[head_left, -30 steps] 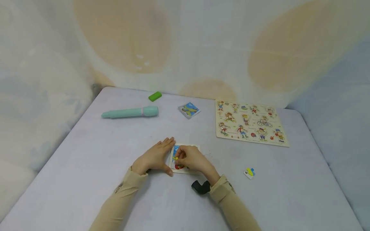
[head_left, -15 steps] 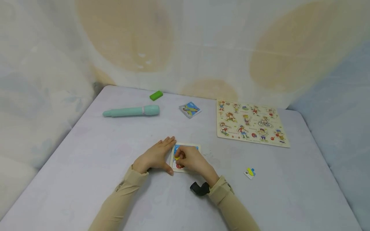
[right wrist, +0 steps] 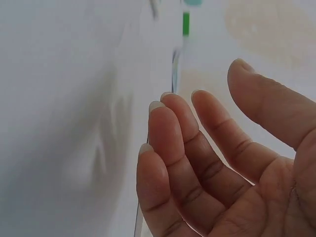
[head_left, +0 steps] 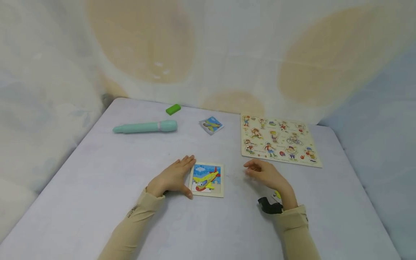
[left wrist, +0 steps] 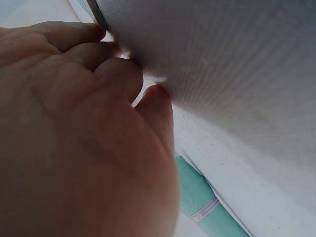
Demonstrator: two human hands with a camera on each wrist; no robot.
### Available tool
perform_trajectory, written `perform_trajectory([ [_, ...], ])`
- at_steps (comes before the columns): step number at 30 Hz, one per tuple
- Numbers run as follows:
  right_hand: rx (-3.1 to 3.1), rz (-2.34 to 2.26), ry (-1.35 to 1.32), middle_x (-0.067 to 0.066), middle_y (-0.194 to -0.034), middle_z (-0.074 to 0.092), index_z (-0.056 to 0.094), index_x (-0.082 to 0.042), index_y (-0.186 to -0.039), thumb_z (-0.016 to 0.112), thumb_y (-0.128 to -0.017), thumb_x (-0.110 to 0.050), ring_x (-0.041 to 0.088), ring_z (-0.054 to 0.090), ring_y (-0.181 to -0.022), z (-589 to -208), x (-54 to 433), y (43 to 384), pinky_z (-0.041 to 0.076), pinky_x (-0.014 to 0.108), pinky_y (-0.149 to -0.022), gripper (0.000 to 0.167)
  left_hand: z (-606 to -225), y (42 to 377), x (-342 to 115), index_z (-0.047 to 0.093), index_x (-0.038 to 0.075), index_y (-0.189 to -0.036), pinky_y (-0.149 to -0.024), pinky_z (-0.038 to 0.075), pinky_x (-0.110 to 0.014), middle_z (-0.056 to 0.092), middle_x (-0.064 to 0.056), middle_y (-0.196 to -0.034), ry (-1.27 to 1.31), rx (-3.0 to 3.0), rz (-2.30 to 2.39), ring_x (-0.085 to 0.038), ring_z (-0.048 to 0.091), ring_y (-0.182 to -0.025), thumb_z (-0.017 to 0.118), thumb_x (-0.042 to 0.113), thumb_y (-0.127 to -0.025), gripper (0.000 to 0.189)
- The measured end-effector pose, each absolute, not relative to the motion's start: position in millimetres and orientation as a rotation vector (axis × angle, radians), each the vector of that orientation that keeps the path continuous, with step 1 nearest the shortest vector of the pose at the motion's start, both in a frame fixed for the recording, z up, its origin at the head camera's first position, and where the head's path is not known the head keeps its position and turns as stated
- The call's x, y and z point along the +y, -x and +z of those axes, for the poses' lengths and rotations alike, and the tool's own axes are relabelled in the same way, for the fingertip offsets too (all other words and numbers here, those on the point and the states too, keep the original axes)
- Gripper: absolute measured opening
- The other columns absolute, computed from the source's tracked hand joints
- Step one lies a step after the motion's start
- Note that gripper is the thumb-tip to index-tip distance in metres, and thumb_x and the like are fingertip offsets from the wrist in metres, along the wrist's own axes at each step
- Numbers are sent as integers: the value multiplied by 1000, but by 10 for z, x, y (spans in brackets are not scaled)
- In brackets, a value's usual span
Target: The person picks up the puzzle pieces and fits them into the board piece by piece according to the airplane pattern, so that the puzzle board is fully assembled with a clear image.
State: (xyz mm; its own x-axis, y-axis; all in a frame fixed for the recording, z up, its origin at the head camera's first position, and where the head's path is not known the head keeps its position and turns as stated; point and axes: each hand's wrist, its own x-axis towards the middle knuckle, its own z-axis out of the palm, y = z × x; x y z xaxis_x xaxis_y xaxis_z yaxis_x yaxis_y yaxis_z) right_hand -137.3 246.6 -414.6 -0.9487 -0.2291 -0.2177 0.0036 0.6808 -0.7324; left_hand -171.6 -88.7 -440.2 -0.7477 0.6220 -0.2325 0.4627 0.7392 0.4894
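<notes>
A small square jigsaw puzzle with a yellow and red airplane lies in its pale wooden frame; bare wood shows at the lower right. My left hand rests along the frame's left edge, fingers extended and thumb at the lower left corner. Away to the right of the puzzle is my right hand, over the table with loosely bent fingers and nothing in them, as the right wrist view also shows. Partly hidden behind the right wrist lies a loose yellow and white puzzle piece.
A wooden board with figures of children lies at the back right. Near the back edge are a picture card of an airplane and a green block. A mint-green stick-shaped object lies at the back left.
My right hand has left the puzzle and moved right, toward the loose piece, its fingers loosened from their pinch. The airplane picture is now uncovered. My left hand has stayed at the frame.
</notes>
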Motion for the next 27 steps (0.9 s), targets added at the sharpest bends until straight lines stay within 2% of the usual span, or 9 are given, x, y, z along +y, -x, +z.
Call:
perform_trajectory([
  [5, 2672, -1093, 43, 15, -116, 66, 60, -3, -122, 58, -97, -27, 29, 63, -108, -4154, 2881, 1178, 54, 34, -84, 35, -4392, 1716, -906, 25, 0, -152, -124, 14, -49, 18, -14, -162, -828, 2563, 583, -32, 12, -151, 92, 42, -57, 123],
  [8, 2703, -1066, -31, 16, -118, 66, 60, -2, -122, 59, -96, -29, 28, 63, -107, -4165, 3014, 1049, 54, 34, -83, 37, -4391, 1717, -918, 25, 0, -152, -124, 14, -50, 17, -15, -162, -821, 2565, 583, -33, 12, -151, 92, 42, -57, 123],
  [13, 2769, -1049, -184, 15, -112, 68, 61, -2, -120, 66, -92, -22, 22, 64, -97, -4262, 3102, 809, 51, 26, -76, 36, -4385, 1711, -924, 24, -1, -152, -124, 15, -50, 17, -15, -162, -822, 2563, 571, -33, 12, -151, 91, 42, -58, 123],
  [18, 2837, -1041, -381, 15, -120, 66, 57, -6, -127, 73, -85, -21, 22, 59, -102, -4412, 3104, 548, 47, 16, -75, 48, -4372, 1710, -916, 24, -1, -152, -124, 14, -50, 18, -16, -162, -822, 2560, 582, -34, 13, -151, 92, 40, -57, 123],
  [22, 2905, -989, -410, 17, -120, 64, 53, -6, -132, 79, -79, -22, 26, 55, -103, -4460, 3041, 422, 47, 27, -81, 61, -4367, 1709, -902, 25, -1, -152, -124, 14, -50, 18, -15, -162, -820, 2554, 587, -33, 13, -151, 92, 40, -57, 123],
  [25, 2967, -981, -330, 16, -116, 67, 57, -4, -129, 79, -78, -15, 29, 57, -104, -4474, 2956, 423, 47, 39, -85, 57, -4375, 1707, -890, 24, 0, -152, -124, 14, -49, 18, -15, -162, -812, 2545, 587, -33, 12, -151, 92, 40, -58, 123],
  [27, 2993, -970, -268, 14, -113, 68, 59, -5, -126, 77, -79, -10, 28, 59, -104, -4482, 2905, 460, 48, 41, -85, 50, -4383, 1711, -881, 25, 0, -152, -124, 14, -49, 18, -15, -162, -812, 2547, 586, -33, 13, -151, 92, 39, -58, 123],
])
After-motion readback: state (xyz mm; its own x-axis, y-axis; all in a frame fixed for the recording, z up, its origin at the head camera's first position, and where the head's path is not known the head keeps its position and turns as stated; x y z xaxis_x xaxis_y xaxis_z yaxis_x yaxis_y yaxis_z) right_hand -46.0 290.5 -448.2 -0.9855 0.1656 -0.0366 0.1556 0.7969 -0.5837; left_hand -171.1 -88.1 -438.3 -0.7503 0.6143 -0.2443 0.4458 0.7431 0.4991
